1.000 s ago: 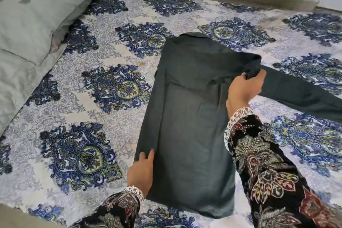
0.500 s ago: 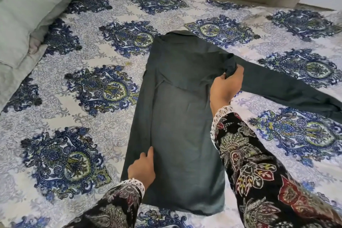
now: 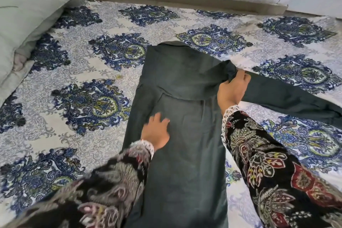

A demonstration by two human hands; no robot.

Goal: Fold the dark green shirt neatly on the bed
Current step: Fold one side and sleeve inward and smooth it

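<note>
The dark green shirt [image 3: 185, 83] lies flat on the bed as a long narrow panel, its left side folded in. One sleeve [image 3: 288, 96] stretches out to the right across the sheet. My right hand [image 3: 232, 89] pinches the cloth at the right shoulder, where that sleeve joins the body. My left hand [image 3: 156, 131] rests flat on the shirt's middle, fingers spread, blurred by motion. Both forearms wear dark floral sleeves with white lace cuffs.
The bed sheet [image 3: 88, 72] is white with blue and green medallions. A pale green pillow [image 3: 24, 24] lies at the left edge. A white wall with a brown skirting strip [image 3: 185, 0] runs along the far side of the bed.
My left hand has slid from the shirt's lower left edge up onto its middle. My right hand keeps its grip at the shoulder.
</note>
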